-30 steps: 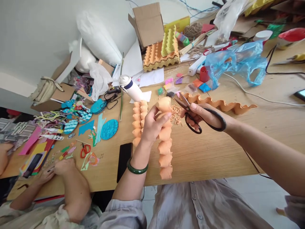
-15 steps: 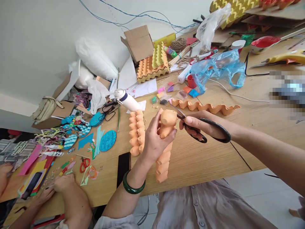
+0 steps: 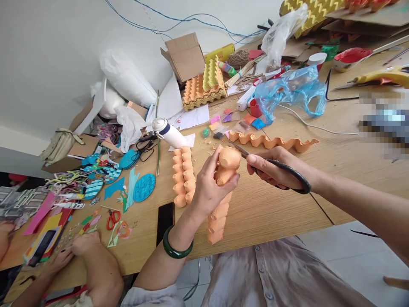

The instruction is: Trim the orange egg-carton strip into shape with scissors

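My left hand (image 3: 209,187), with a green bangle on its wrist, grips an orange egg-carton strip (image 3: 217,217) near its upper end. The strip's rounded end cup sticks up between thumb and fingers. Black-handled scissors (image 3: 289,170) are held in my right hand (image 3: 271,166), their blades pointing left beside the top of that cup. Two joined rows of orange cups (image 3: 183,177) lie on the table left of my left hand. Behind the scissors lies a wavy orange carton strip (image 3: 277,143).
A white bottle (image 3: 171,133) lies behind the cup rows, and a dark phone (image 3: 165,221) rests near the table's front edge. A blue plastic bag (image 3: 292,91) is at the back right. Another person's hands (image 3: 75,247) rest at the left among paper scraps.
The carton cup has shifted slightly right in my left hand. The scissors' handles have drawn together, and their blades now show above the cup.
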